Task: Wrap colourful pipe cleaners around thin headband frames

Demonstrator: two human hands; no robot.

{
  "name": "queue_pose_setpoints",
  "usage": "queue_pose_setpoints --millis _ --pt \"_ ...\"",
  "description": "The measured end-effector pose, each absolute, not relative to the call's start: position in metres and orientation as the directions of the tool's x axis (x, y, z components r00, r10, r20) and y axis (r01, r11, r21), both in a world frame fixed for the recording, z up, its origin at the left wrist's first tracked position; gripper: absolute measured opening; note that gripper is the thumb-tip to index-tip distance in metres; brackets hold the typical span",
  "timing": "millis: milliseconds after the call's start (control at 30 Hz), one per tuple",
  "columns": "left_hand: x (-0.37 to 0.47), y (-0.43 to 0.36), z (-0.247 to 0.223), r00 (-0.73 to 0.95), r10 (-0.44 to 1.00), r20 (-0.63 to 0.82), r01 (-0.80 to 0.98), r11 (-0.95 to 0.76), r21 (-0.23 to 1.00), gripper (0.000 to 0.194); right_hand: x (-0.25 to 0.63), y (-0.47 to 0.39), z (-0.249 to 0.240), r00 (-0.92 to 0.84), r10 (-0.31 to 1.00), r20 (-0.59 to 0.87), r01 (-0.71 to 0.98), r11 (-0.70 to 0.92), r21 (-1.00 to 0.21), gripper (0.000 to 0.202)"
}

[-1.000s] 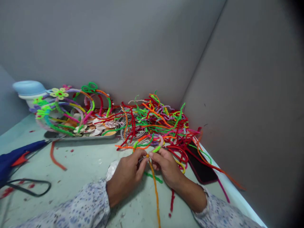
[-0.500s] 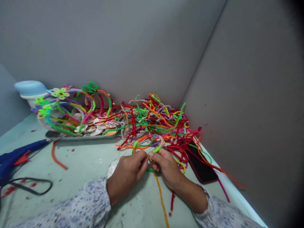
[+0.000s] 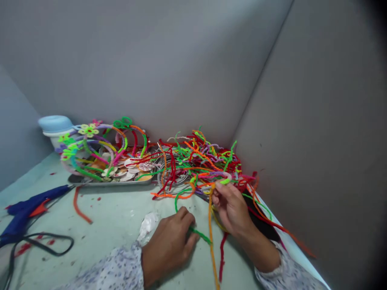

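My right hand (image 3: 231, 207) pinches a multicoloured wrapped band (image 3: 225, 181) with lime green and pale lilac stretches. From its fingertips an orange-yellow pipe cleaner (image 3: 212, 241) hangs down toward the front edge. My left hand (image 3: 173, 239) lies lower and further left, its fingers closed round a green pipe cleaner (image 3: 201, 235). The green strand's end crosses near the orange-yellow one. Behind both hands lies a tangled heap of coloured pipe cleaners (image 3: 208, 153).
A metal tray (image 3: 111, 184) with round pieces and decorated headbands (image 3: 121, 133) stands at the back left, by a blue-lidded container (image 3: 56, 124). A blue glue gun (image 3: 27, 207) with its cord lies left. Crumpled white material (image 3: 148, 223) and a dark phone (image 3: 263, 219) flank my hands.
My hands have separated. The left moved down, now on the green pipe cleaner; the right moved right and slightly up with the band. The view has shifted a little.
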State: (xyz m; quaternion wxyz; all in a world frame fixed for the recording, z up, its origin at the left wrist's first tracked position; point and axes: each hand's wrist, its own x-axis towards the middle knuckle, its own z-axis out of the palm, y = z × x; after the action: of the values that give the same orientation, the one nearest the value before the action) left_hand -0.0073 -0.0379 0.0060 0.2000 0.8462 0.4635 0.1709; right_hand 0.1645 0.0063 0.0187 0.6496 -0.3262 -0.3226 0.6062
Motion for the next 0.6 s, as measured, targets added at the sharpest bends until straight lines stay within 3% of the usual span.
queue_pose_setpoints --millis 233,367,500,600 --pt "-0.012 -0.031 0.010 0.577 0.816 -0.034 0.777 -0.535 0.330 0.018 0.173 0.006 0.040 0.067 0.998 0.017 -0.632 0.055 -0.773 0.017" --pt "-0.020 -0.025 0.022 0.466 0.883 -0.048 0.804 -0.400 0.441 0.019 0.186 0.009 0.055 0.105 0.994 0.033 -0.653 0.094 -0.751 0.015" --pt "-0.034 -0.023 0.067 0.355 0.914 0.197 0.660 -0.394 0.639 0.017 0.198 0.010 0.068 0.164 0.986 0.044 -0.640 0.140 -0.756 0.014" --pt "-0.041 -0.022 0.110 0.159 0.886 0.435 0.588 -0.440 0.679 0.013 0.202 0.009 0.074 0.193 0.981 0.026 -0.649 0.148 -0.746 0.014"
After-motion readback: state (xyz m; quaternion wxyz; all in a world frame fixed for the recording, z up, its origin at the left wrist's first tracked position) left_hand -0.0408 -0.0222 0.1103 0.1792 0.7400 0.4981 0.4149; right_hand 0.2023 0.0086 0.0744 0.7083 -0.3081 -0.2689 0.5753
